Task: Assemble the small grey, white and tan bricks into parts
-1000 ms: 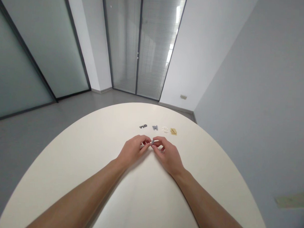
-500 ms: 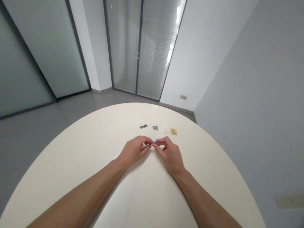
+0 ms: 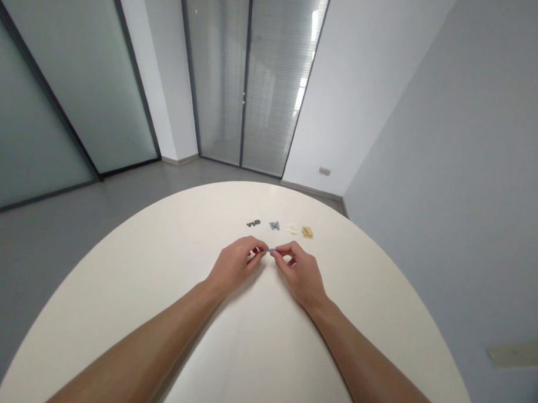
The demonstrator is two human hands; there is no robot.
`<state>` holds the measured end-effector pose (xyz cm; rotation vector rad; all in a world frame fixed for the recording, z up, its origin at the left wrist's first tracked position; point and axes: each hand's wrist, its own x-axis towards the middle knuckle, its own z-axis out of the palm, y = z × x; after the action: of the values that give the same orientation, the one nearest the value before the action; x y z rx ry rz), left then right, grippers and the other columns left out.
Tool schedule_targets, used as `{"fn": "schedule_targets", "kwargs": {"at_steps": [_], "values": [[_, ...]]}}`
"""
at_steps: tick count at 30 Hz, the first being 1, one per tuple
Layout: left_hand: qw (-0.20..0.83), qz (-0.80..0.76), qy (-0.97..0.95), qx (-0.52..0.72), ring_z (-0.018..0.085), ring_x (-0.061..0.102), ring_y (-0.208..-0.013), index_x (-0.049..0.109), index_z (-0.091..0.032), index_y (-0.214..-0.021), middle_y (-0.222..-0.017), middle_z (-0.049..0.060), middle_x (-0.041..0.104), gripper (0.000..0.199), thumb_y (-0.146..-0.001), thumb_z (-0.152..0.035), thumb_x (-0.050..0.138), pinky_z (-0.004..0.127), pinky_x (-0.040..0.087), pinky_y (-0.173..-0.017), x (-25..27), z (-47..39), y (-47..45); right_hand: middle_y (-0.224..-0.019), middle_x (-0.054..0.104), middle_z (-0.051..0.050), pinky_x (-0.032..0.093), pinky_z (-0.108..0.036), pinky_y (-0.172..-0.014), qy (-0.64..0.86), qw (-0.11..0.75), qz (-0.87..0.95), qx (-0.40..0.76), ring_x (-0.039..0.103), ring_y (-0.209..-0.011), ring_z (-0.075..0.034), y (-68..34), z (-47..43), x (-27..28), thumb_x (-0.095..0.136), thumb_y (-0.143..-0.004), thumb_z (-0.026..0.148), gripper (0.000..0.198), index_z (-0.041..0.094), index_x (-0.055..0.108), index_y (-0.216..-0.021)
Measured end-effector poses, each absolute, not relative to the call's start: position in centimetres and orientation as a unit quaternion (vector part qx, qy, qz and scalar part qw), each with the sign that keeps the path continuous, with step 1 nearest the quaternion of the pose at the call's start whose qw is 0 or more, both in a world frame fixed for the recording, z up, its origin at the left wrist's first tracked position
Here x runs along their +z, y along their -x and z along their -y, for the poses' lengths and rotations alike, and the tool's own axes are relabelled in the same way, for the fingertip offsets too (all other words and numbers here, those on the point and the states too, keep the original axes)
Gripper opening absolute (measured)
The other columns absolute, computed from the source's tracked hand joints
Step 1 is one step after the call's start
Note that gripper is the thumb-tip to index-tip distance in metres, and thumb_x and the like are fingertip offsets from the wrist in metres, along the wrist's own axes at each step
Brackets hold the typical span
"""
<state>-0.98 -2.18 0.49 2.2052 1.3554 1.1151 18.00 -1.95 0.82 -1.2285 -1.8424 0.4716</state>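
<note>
Between my two hands is a small, thin grey-blue piece (image 3: 270, 250), too small to name more exactly. My left hand (image 3: 238, 262) pinches its left end between thumb and fingertips. The right end is pinched by my right hand (image 3: 299, 270) in the same way. Both fingertips cover part of the piece. Just beyond the hands lie small groups of parts on the table: dark grey pieces (image 3: 253, 223), grey-blue pieces (image 3: 274, 226), white pieces (image 3: 293, 229) and yellow pieces (image 3: 307, 232).
The round white table (image 3: 161, 245) fills the lower view, its far edge curving behind the parts. Past it are a glass partition (image 3: 273, 78), frosted panels (image 3: 75, 59) on the left and a grey wall (image 3: 464, 173) on the right.
My left hand has shifted slightly left and away from me, and the fingertips are a little farther apart. More of the grey-blue piece shows between them, lying more level.
</note>
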Motion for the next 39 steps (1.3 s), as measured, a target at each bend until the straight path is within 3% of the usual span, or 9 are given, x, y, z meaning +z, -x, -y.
{"fn": "schedule_targets", "kwargs": {"at_steps": [20, 39], "values": [[0.165, -0.466, -0.761, 0.42, 0.014, 0.065, -0.082, 0.066, -0.023, -0.1, -0.096, 0.001, 0.07, 0.012, -0.093, -0.024, 0.057, 0.025, 0.053, -0.072, 0.22, 1.91, 0.83, -0.087, 0.072, -0.001, 0.049, -0.029, -0.072, 0.493, 0.376, 0.762, 0.186, 0.066, -0.081, -0.018, -18.06, 1.95, 0.64, 0.062, -0.09, 0.029, 0.01, 0.024, 0.07, -0.091], [0.206, -0.47, -0.747, 0.422, 0.014, 0.064, -0.085, 0.067, -0.024, -0.102, -0.099, 0.0, 0.072, 0.014, -0.093, -0.028, 0.056, 0.026, 0.053, -0.072, 0.33, 1.85, 0.79, -0.09, 0.07, -0.001, 0.05, -0.029, -0.071, 0.476, 0.387, 0.769, 0.181, 0.064, -0.084, -0.017, -18.16, 1.75, 0.29, 0.065, -0.087, 0.03, 0.009, 0.025, 0.068, -0.093]]}}
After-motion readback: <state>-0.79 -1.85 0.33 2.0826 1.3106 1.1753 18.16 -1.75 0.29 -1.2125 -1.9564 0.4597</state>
